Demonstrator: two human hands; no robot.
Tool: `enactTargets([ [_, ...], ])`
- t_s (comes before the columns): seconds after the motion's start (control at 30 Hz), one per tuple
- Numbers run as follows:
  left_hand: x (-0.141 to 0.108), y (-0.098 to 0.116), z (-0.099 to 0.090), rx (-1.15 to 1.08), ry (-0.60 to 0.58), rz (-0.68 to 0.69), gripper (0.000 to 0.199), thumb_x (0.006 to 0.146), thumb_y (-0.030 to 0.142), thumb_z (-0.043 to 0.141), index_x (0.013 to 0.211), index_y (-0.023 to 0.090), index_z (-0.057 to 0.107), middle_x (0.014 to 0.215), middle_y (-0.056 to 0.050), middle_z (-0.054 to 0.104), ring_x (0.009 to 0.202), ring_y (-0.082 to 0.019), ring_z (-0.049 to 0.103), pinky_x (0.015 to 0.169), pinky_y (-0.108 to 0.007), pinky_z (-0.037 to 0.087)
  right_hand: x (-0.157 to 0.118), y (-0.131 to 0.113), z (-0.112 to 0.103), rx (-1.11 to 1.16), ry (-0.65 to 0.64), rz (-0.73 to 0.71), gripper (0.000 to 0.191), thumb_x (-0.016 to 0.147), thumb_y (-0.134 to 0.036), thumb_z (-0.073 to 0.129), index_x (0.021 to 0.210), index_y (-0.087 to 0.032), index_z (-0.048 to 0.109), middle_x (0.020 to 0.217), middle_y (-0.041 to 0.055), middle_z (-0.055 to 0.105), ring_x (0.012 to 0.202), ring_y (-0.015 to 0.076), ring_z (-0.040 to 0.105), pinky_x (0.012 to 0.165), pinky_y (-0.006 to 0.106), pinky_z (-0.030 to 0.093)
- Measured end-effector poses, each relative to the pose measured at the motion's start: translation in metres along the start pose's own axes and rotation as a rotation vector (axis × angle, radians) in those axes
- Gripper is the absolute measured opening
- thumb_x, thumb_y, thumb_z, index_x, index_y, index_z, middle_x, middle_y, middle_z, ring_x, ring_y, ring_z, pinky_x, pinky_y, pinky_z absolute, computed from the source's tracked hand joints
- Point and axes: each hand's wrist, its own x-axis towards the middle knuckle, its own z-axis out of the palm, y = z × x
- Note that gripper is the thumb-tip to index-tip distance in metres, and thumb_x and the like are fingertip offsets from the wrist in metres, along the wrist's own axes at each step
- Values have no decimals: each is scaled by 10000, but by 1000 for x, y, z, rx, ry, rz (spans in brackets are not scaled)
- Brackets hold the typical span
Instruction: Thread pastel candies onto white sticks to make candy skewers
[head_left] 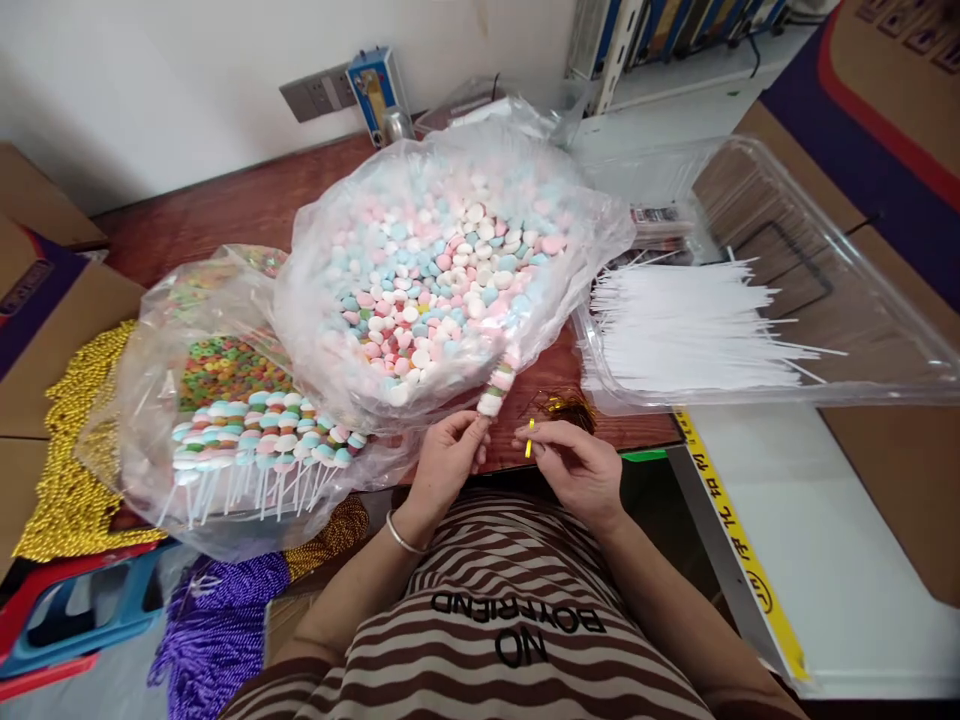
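Head view: the left hand (448, 455) is closed, its thumb and fingers grasping the lower end of a candy skewer of white, green and pink pieces (498, 387). The skewer slants up and away from these fingers; its top overlaps the near edge of the large bag in this view, and contact between the two cannot be determined. The right hand (585, 468) is level with the left and apart from it, thumb and fingertips pinching a short, shiny yellow strip (529, 438). The strip is near the skewer's lower end and not touching it

Just beyond the right fingers lies a small heap of thin gold strips (570, 410) on the dark red wooden tabletop (541, 385). Beyond the left fingers stands a large, open, clear plastic bag of pink, white and blue round candies (465, 270). To the left of the left fingers, assembled skewers with white sticks (262, 428) lie in a row, in front of green, orange and red ring-shaped candies (232, 372) in a second clear bag. Further right of and beyond the right fingers, a clear plastic tray (847, 330) holds a pile of thin white sticks (686, 325)
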Motion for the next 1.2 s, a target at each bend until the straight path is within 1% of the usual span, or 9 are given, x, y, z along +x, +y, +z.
enactTargets([
  [0.17, -5, 6, 3, 119, -47, 33, 303, 860, 457, 690, 811, 164, 750, 579, 12, 614, 471, -101, 456, 481, -226, 349, 12, -12, 20, 208, -99, -43, 104, 917, -227, 651, 977, -263, 729, 932, 53, 779, 846, 215, 733, 773, 366, 598],
  [0.23, -7, 8, 1, 189, -22, 127, 210, 880, 349, 663, 832, 173, 767, 682, -12, 682, 576, -133, 538, 579, -242, 411, 16, -11, 26, 254, -159, 51, 74, 917, -244, 669, 978, -256, 709, 928, 49, 760, 852, 205, 718, 776, 357, 590],
  [0.33, -9, 8, -3, 327, 26, 280, 181, 906, 251, 624, 816, 188, 767, 786, -36, 716, 727, -175, 603, 716, -270, 442, 18, -7, 27, 344, -251, 287, 179, 919, -332, 690, 1073, -247, 661, 875, 29, 746, 776, 188, 706, 713, 338, 588],
  [0.43, -11, 6, -5, 429, 41, 387, 225, 951, 245, 586, 810, 197, 754, 795, -45, 687, 760, -185, 590, 733, -280, 425, 17, -3, 24, 342, -211, 396, 208, 896, -404, 715, 984, -224, 659, 773, 2, 704, 634, 156, 654, 606, 296, 553],
  [0.57, -11, 4, -3, 539, 58, 491, 216, 971, 195, 556, 853, 204, 737, 854, -57, 666, 822, -188, 593, 753, -278, 436, 15, -5, 26, 110, -134, 284, 166, 906, -358, 690, 835, -211, 661, 704, -9, 658, 587, 136, 594, 562, 264, 488],
  [0.8, -10, -7, -6, 895, 216, 737, 130, 1000, 166, 520, 996, 189, 648, 875, -39, 663, 791, -159, 643, 723, -260, 508, 12, -10, 42, -256, -28, 16, 122, 926, -189, 595, 812, -209, 633, 720, -16, 666, 620, 132, 620, 633, 251, 477],
  [0.9, -9, -13, -7, 908, 311, 787, 105, 1000, 196, 549, 1095, 186, 592, 886, -32, 697, 753, -147, 680, 680, -247, 528, 13, -10, 44, -275, -20, 5, 121, 929, -195, 606, 811, -211, 628, 714, -20, 664, 605, 129, 619, 618, 244, 471],
  [1.0, -10, -13, -7, 901, 303, 820, 214, 1010, 190, 532, 1220, 183, 574, 970, -57, 733, 808, -152, 713, 726, -261, 563, 16, -11, 43, -255, -20, 16, 115, 930, -197, 607, 820, -217, 629, 722, -21, 675, 604, 132, 622, 620, 243, 481],
  [1.2, -9, -9, -5, 869, 298, 886, 156, 1010, 178, 534, 1121, 170, 644, 922, -57, 733, 829, -154, 714, 755, -259, 582, 18, -15, 42, -184, 0, 38, 92, 942, -219, 610, 860, -217, 650, 766, -10, 696, 653, 138, 640, 651, 243, 506],
])
